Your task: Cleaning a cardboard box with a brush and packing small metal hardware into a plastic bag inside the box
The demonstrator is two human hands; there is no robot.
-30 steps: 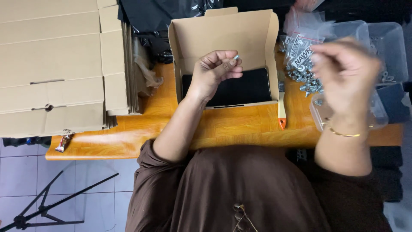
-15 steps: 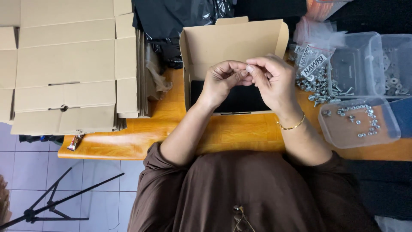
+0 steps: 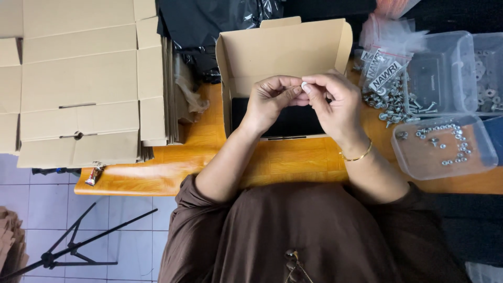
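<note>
Two hands at work over an orange wooden table (image 3: 293,162), seen from above, grey tiled floor (image 3: 47,209) below its near edge and the thin black legs of a stand (image 3: 68,251) on those tiles. Stacked flat cardboard sheets (image 3: 78,84) on the table's left part, reaching past its edge, with a small wrapped sweet (image 3: 94,175) just in front of them. Black plastic bags (image 3: 209,26) at the back. Open cardboard box (image 3: 283,52) in the middle, flap standing up, something flat and black (image 3: 288,123) lying inside. Off to the right, clear plastic tubs: one shallow tub (image 3: 445,147) with a few silver screws scattered in it, a deeper tub (image 3: 440,73) behind, and a loose heap of screws (image 3: 393,105) with small clear bags (image 3: 385,73) between box and tubs. Left hand (image 3: 270,102) and right hand (image 3: 335,105) brought together above the box, fingertips touching, both pinched shut on one small white piece (image 3: 304,85). Piece held right at the meeting point of thumb and forefinger tips, above the black item and clear of the box walls, too small to tell its exact shape. Thin gold bangle (image 3: 359,154) on the right wrist, brown sleeves (image 3: 209,209) pushed back to the elbows
</note>
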